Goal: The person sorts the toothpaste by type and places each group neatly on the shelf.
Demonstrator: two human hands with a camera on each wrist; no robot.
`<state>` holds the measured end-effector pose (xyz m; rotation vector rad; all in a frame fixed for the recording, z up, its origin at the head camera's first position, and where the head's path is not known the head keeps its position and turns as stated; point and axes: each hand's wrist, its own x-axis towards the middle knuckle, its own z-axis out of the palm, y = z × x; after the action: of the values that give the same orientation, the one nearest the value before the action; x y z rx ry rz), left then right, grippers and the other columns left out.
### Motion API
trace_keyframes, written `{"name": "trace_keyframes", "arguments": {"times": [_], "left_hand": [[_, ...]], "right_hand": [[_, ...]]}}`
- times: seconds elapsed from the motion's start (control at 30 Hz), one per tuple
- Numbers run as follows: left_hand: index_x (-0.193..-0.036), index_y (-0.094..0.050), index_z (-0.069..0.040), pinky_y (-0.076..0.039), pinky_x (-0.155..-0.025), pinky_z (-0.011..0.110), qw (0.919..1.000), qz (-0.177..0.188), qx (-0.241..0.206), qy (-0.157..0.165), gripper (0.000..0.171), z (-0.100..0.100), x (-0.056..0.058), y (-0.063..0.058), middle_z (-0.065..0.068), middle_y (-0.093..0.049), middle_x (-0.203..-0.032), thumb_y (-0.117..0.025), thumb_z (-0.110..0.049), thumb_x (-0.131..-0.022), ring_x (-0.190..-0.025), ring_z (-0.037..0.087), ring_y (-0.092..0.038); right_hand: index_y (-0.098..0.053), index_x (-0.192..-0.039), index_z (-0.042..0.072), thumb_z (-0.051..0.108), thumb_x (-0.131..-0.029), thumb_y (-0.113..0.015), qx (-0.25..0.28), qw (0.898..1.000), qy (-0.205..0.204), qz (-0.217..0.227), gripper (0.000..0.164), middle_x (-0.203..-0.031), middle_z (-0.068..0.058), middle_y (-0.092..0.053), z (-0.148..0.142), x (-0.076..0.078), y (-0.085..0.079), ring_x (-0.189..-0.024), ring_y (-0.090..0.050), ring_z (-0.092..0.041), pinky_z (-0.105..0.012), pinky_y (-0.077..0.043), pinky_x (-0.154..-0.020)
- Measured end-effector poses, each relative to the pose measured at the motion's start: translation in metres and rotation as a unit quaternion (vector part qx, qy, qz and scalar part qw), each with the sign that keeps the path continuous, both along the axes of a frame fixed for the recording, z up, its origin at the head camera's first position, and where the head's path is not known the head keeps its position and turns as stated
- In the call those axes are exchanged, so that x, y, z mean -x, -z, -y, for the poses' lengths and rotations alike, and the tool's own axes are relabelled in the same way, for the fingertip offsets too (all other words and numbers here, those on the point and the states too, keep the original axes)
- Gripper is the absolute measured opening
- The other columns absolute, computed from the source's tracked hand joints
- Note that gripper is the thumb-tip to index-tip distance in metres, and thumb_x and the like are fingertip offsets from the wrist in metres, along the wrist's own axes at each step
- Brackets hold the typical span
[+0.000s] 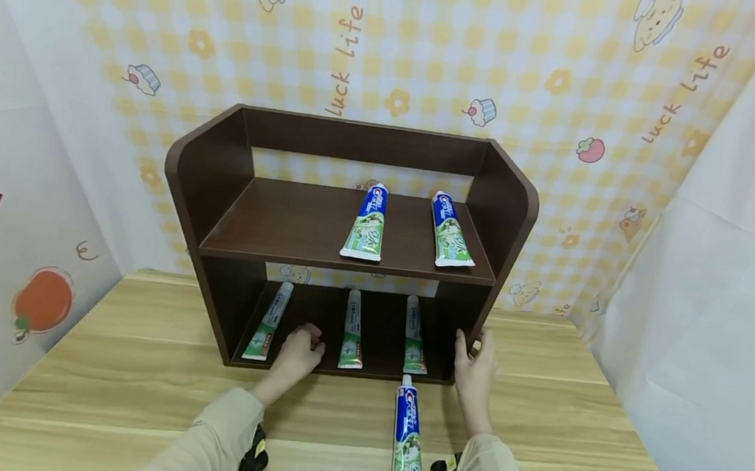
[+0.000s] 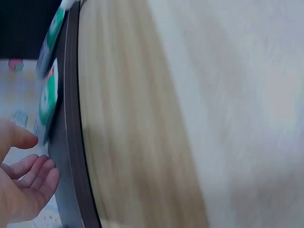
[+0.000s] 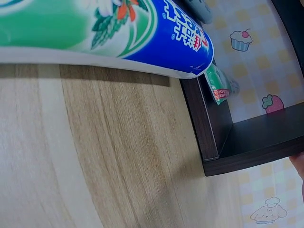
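While both hands, left hand (image 1: 298, 351) and right hand (image 1: 475, 372), rest with slack grip at the shelf (image 1: 351, 226), the toothpaste tube (image 1: 409, 445) lies lengthwise, cap toward it.

Head view looks forward and down, taking in the whole brown shelf (image 1: 350, 241) on the wooden surface (image 1: 105, 391). Left wrist view sits low and close, blurred, along the shelf edge (image 2: 71, 142). Right wrist view skims the surface, very near a toothpaste tube (image 3: 118, 33); shares the shelf corner (image 3: 213, 142).

Matt dark wooden shelf (image 1: 299, 222); glossy plastic toothpaste tube (image 1: 409, 445).
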<state>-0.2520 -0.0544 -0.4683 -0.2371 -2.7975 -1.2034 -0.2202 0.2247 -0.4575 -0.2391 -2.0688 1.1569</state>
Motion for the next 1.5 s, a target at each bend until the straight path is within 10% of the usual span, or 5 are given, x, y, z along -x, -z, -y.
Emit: {"name": "trace_keyframes", "arguments": {"times": [1.5], "left_hand": [[-0.097,-0.056,0.006,-0.044,-0.062,0.019,0.9837,0.06,-0.074,0.152,0.016,-0.069,-0.052,0.011,0.006,-0.056,-0.082,-0.056,0.002,-0.081,-0.074,0.011,-0.05]], "right_hand": [[-0.051,-0.097,0.005,0.018,-0.087,-0.06,-0.021,0.999,0.022,-0.009,0.019,-0.099,-0.021,-0.062,0.001,0.001,0.001,-0.082,-0.065,-0.043,-0.051,-0.053,-0.069]]}}
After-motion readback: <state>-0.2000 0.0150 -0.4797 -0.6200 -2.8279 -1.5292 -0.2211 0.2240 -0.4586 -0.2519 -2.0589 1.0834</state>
